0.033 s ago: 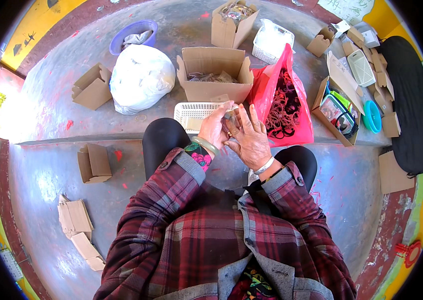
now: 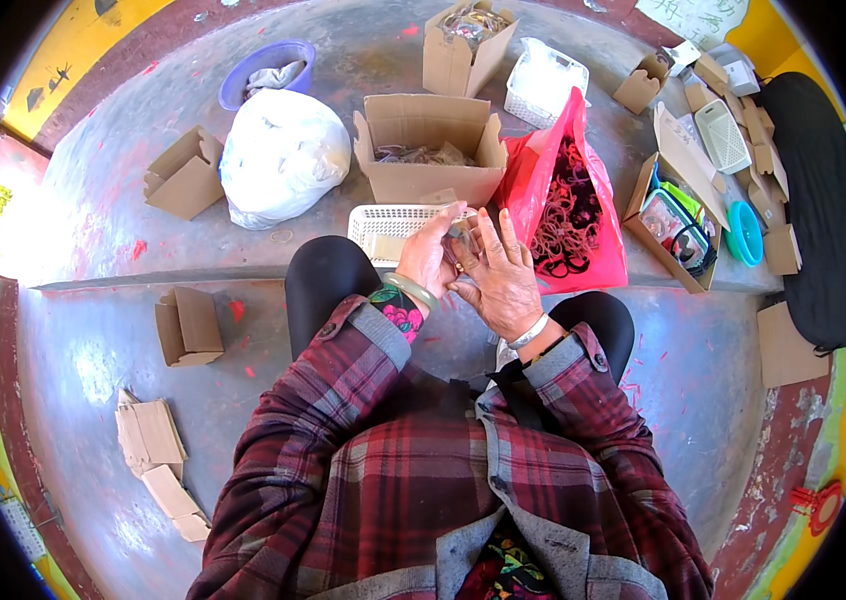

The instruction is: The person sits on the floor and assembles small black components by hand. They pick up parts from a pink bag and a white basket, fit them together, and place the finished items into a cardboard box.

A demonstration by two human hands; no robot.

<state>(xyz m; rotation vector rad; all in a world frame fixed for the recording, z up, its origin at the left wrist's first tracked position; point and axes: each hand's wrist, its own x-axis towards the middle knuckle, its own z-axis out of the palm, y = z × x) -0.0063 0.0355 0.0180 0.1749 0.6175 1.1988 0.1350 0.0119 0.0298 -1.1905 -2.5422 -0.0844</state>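
In front of my knees, my left hand (image 2: 427, 256) is closed round a small clear plastic bag (image 2: 462, 234), with its thumb and fingertips at the upper side. My right hand (image 2: 503, 282) meets it from the right: forefinger and thumb pinch toward the bag's lower part, while the other fingers stretch upward. What lies inside the bag is too small to make out. Just beyond my left hand sits a white perforated plastic basket (image 2: 371, 233), partly covered by it. A red plastic bag (image 2: 598, 215) full of dark and pinkish hair ties (image 2: 565, 225) stands right of my right hand.
A cardboard box (image 2: 433, 183) of small clear packets stands behind the basket. To its left are a stuffed white bag (image 2: 286, 160) and a purple basin (image 2: 237, 84). At right, an open carton (image 2: 678, 270) holds assorted things beside a turquoise basket (image 2: 744, 233). A raised concrete edge (image 2: 193, 280) crosses ahead.
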